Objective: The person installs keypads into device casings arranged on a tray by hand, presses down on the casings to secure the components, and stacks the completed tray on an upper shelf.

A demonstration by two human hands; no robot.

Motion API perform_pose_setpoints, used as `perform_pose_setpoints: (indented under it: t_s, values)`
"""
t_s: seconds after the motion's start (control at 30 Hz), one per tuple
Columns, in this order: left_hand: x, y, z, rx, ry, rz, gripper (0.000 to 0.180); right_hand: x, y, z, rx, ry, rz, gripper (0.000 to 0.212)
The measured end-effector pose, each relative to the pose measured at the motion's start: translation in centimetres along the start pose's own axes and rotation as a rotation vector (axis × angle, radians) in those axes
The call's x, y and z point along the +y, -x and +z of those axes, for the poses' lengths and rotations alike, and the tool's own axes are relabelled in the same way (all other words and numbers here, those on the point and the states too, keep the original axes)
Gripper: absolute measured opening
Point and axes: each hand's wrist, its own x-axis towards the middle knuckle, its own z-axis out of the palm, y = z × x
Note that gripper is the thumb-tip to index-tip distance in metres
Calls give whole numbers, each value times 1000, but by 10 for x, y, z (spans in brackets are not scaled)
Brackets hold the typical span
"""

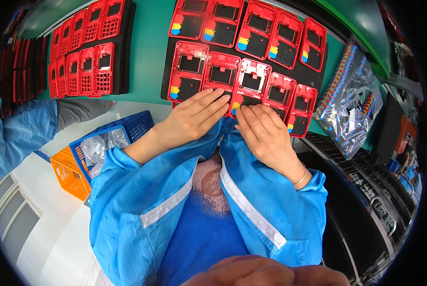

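While the left hand [194, 113] is lying palm down, with its straight fingers resting close side by side, its fingertips are covering the lower end of a red housing [223, 63]. Just beside it, the right hand [266, 131] is arching, its fingers bending slightly and lying together over the lower ends of a housing with a bright window frame [251, 78] and its right-hand neighbour [277, 90]. Whether either hand is pinching anything cannot be told, as the undersides are facing away. A bracelet [300, 174] is circling the right wrist.

These housings are sitting in the nearer of two rows, directly ahead of the hands; a farther row [254, 34] is lying beyond them on the same black mat [165, 86]. Several housings are showing yellow and blue patches. The green worktop [144, 57] is supporting the mat.

Well left of the left hand, red keypad fronts [103, 71] are lying in two rows, and below them a blue crate [137, 126] is standing near an orange crate [70, 176]. Right of the right hand, a clear bag [351, 109] is holding multicoloured pieces.
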Motion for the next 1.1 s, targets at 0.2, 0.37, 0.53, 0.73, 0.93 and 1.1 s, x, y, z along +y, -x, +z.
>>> perform_pose_setpoints:
  t_s: [0.2, 0.37, 0.53, 0.73, 0.93, 1.1]
  values:
    - [0, 5, 14, 92, -118, 27, 40, 11, -7, -7, 30, -203, 92, 35]
    - [-7, -3, -1, 144, 117, -15, 40, 42, -35, -22, 147, -130, 84, 31]
    - [-52, -48, -27, 197, 112, -143, 51, 43, -43, -19, 139, -131, 46, 31]
    - [-93, -79, 0, 96, -195, -148, 43, 28, -38, -18, 88, -156, 60, 34]
    - [-93, -78, 2, 40, -208, -183, 46, 24, -31, -16, 82, -189, 77, 33]
    - [-92, -63, -13, 42, 134, -271, 56, 16, -30, -13, 108, -175, 54, 35]
